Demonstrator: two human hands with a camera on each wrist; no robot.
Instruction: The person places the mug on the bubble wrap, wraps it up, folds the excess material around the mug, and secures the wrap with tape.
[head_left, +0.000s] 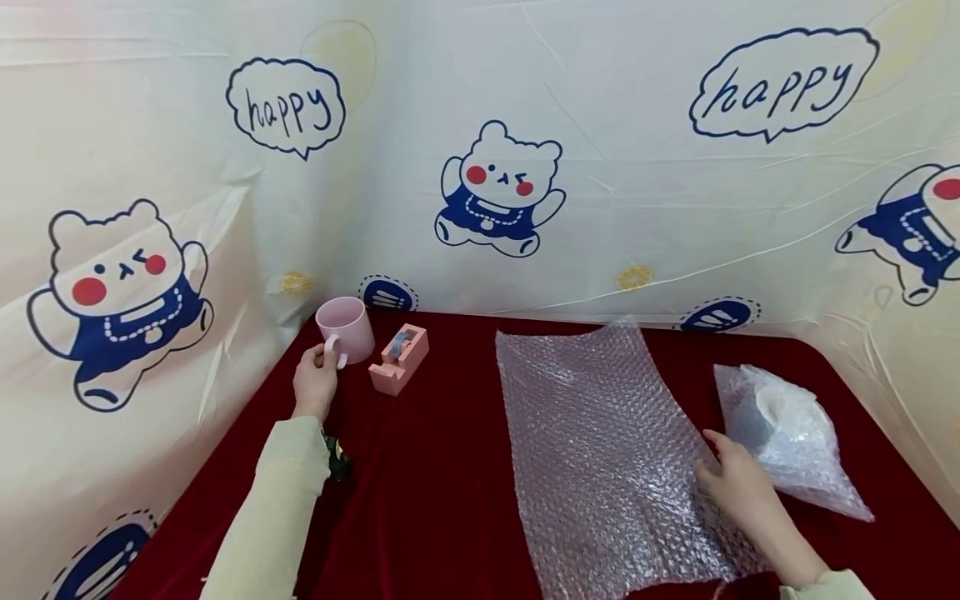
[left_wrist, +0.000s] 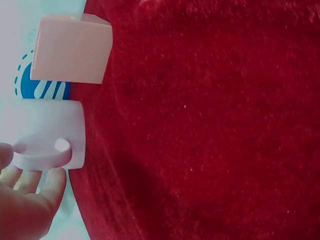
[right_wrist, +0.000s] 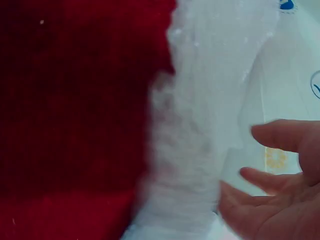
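At mug [head_left: 354, 332], left grip [head_left: 315, 382] curled, by bubblewrap [head_left: 592, 442], right grip [head_left: 738, 483] parted

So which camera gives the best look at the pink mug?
The head view: it shows the pink mug from above, into its open top. The left wrist view shows its washed-out side and handle up close; the right wrist view doesn't show it.

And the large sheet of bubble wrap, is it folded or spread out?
Spread out: the bubble wrap lies broad and mostly flat on the red cloth.
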